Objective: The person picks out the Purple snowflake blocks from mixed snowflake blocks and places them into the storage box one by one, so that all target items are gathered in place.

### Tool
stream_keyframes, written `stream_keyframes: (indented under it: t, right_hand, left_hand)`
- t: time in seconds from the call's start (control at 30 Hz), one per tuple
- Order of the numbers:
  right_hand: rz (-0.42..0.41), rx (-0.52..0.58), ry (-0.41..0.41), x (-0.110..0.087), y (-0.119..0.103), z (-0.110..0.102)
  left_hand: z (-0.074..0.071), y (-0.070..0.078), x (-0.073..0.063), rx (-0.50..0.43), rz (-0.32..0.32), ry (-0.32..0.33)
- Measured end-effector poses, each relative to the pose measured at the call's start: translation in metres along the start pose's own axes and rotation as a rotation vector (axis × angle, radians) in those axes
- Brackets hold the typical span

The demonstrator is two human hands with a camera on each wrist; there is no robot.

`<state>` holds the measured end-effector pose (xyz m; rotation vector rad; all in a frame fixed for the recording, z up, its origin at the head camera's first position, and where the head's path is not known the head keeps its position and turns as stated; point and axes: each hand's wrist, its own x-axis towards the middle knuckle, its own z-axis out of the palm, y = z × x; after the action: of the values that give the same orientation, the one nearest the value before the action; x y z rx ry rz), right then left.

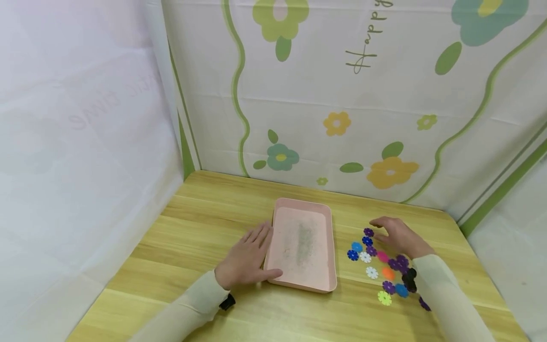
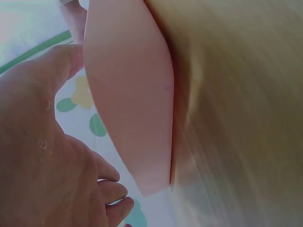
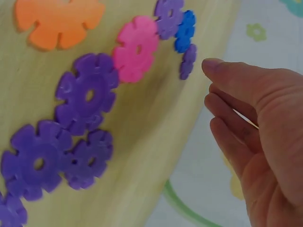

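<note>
A shallow pink tray (image 1: 301, 282) lies on the wooden table, with dark smudges on its floor. At its left side, my left hand (image 1: 245, 261) touches the rim with straight fingers and the thumb apart; the left wrist view shows that hand (image 2: 52, 142) beside the tray's outer wall (image 2: 132, 94). To the right of the tray lie several flat flower-shaped plastic discs. My right hand (image 1: 398, 235) is just above the far end of these, near a purple disc (image 1: 368, 232). Its fingers are loosely bent, and in the right wrist view the hand (image 3: 260, 123) holds nothing.
Among the discs are a pink one (image 3: 136, 49), an orange one (image 1: 388, 273), a white one (image 1: 372, 272) and a yellow-green one (image 1: 384, 298). Some partly overlap. A floral cloth (image 1: 307, 95) hangs behind the table (image 1: 171, 266), and pale cloth walls stand at both sides.
</note>
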<state>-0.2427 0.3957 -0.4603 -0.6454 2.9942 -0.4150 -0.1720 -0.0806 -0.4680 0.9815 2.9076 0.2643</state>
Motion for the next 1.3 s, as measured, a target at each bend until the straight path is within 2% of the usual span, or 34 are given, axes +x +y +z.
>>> stream_keyframes:
  t: [0.23,0.67,1.0,1.3]
  right_hand:
    - [0.082,0.061,-0.058,0.005,0.003,0.013]
    - [0.013,0.011,-0.049,0.013,0.012,0.021]
    - [0.016,0.026,-0.101,0.023,0.012,0.012]
    - [0.031,0.031,-0.198,0.039,0.009,-0.002]
  left_hand:
    - [0.005,0.003,0.001,-0.025,0.002,0.008]
    - [0.01,0.007,0.003,-0.002,0.015,0.016]
    - [0.009,0.011,0.004,0.017,0.024,0.021]
    - [0.021,0.007,0.005,0.024,0.034,0.067]
